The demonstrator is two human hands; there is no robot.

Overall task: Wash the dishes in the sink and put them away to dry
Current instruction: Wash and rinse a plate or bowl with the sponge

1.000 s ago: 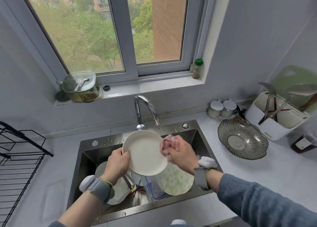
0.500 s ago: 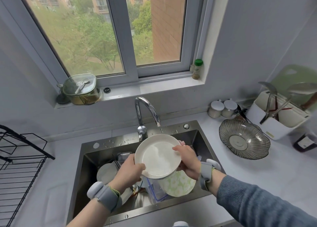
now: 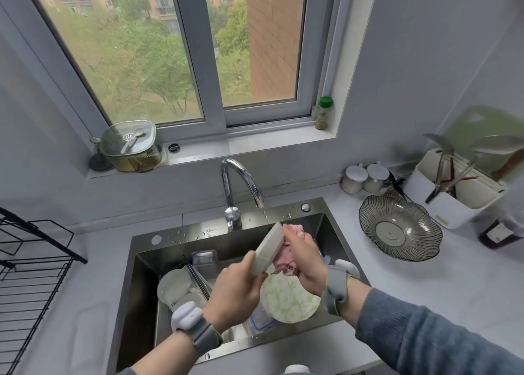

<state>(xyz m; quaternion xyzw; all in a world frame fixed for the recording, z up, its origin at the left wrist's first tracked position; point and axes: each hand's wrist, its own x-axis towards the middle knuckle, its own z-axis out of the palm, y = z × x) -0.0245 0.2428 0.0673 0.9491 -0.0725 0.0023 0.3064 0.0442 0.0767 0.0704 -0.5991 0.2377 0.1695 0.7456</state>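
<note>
Over the steel sink [image 3: 286,218] my left hand [image 3: 235,292] grips the lower rim of a white plate [image 3: 268,250], which is turned nearly edge-on to me. My right hand [image 3: 304,258] presses a pink cloth [image 3: 285,257] against the plate's far face. Below them in the basin lie a green-patterned plate [image 3: 286,298], a white dish [image 3: 173,285], dark chopsticks [image 3: 198,279] and a clear plastic container [image 3: 262,322], partly hidden by my hands.
The chrome faucet [image 3: 241,181] arches over the back of the sink. A black wire drying rack [image 3: 25,275] stands on the left counter. On the right are a ribbed glass bowl [image 3: 399,230], two lidded jars [image 3: 364,177] and a white utensil holder [image 3: 453,193].
The plate has turned from facing me to nearly edge-on. My right hand moved with the pink cloth from the rim to the plate's far side, and my left hand shifted right along the rim.
</note>
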